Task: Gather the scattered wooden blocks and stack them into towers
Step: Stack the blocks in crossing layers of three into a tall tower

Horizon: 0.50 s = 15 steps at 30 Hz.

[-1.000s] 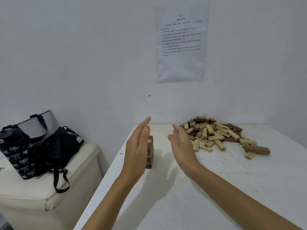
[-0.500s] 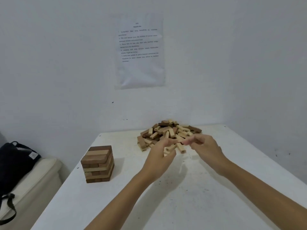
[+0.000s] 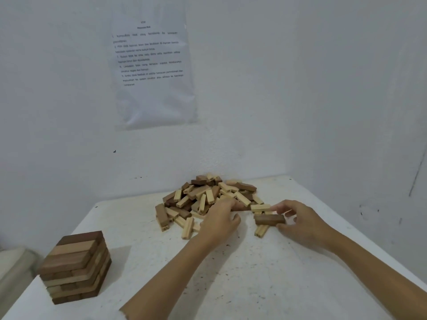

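A heap of light and dark wooden blocks (image 3: 208, 197) lies at the far middle of the white table (image 3: 242, 273). My right hand (image 3: 300, 222) pinches a dark brown block (image 3: 269, 220) between thumb and fingers at the heap's right edge. My left hand (image 3: 220, 219) is at the heap's front, its fingers curled round a brown block (image 3: 239, 206) that is mostly hidden. A short tower of stacked blocks (image 3: 75, 266) stands at the near left of the table, several layers high.
A printed sheet (image 3: 152, 65) hangs on the white wall behind the table. The table sits in a corner, with a wall close on the right. A pale cushion edge (image 3: 13, 264) shows at the far left, beyond the table's left edge.
My view swung right from the tower to the heap. Both hands left the tower and reached into the heap; the right one now holds a dark block, the left grips another.
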Available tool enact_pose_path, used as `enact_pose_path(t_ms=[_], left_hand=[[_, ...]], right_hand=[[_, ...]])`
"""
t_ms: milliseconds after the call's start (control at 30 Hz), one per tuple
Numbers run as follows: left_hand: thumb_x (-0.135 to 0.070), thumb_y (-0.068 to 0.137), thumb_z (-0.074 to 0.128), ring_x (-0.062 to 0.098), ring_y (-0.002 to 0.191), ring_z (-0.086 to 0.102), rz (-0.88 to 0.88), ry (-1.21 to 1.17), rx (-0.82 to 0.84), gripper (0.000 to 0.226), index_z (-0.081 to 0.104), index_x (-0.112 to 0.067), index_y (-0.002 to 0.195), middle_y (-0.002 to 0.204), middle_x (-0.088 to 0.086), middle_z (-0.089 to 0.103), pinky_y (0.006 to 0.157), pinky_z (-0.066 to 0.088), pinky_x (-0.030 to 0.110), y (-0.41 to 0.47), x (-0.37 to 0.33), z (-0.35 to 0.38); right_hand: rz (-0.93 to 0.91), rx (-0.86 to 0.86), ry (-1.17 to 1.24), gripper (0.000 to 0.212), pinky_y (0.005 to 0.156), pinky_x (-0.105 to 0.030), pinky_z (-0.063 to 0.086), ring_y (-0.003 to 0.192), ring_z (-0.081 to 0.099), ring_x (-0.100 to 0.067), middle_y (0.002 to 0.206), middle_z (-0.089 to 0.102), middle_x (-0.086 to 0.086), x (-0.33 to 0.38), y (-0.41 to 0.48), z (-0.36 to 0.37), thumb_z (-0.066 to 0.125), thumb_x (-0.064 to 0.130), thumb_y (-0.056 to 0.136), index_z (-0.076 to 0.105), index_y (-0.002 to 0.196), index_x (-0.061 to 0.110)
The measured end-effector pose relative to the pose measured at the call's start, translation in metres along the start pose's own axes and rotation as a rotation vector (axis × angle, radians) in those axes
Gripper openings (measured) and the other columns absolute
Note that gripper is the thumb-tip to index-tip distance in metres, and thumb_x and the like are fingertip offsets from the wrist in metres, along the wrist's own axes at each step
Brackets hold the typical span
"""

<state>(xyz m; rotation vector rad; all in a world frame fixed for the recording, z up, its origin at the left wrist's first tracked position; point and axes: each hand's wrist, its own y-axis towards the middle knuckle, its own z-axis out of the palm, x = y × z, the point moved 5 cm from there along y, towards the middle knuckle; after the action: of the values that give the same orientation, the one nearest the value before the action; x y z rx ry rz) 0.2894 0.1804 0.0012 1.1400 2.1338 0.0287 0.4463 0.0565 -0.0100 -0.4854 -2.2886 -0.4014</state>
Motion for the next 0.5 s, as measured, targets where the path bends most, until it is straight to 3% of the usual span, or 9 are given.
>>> enact_pose_path(t_ms=[200, 333, 500], left_hand=[[-0.007, 0.086, 0.055, 0.01, 0.107, 0.054, 0.065, 0.077, 0.033, 0.029, 0.064, -0.018, 0.111, 0.111, -0.005, 0.063, 0.096, 0.043, 0.029, 0.022, 0.006, 0.019], [-0.01, 0.088, 0.053, 0.005, 0.109, 0.049, 0.127, 0.2, -0.011, 0.029, 0.06, -0.027, 0.111, 0.111, -0.014, 0.061, 0.092, 0.029, 0.024, 0.027, 0.005, 0.024], [-0.025, 0.089, 0.06, 0.007, 0.103, 0.05, 0.153, 0.221, -0.07, 0.024, 0.059, -0.025, 0.113, 0.106, -0.011, 0.059, 0.081, 0.023, 0.022, 0.03, 0.005, 0.025]], right_hand=[[-0.054, -0.025, 0.12, 0.028, 0.073, -0.011, 0.045, 0.091, 0.061, -0.008, 0.095, 0.068, 0.01, -0.009, 0.003, -0.003, 0.075, 0.01, 0.079, 0.069, 0.093, 0.033], [0.005, -0.05, 0.335, 0.022, 0.066, -0.011, 0.047, 0.079, 0.063, -0.004, 0.091, 0.069, 0.002, -0.004, 0.001, -0.013, 0.078, 0.017, 0.08, 0.073, 0.095, 0.032], [0.043, -0.037, 0.62, 0.029, 0.085, -0.024, 0.051, 0.096, 0.066, -0.013, 0.099, 0.073, 0.0, -0.004, 0.0, -0.014, 0.076, 0.019, 0.08, 0.071, 0.108, 0.024]])
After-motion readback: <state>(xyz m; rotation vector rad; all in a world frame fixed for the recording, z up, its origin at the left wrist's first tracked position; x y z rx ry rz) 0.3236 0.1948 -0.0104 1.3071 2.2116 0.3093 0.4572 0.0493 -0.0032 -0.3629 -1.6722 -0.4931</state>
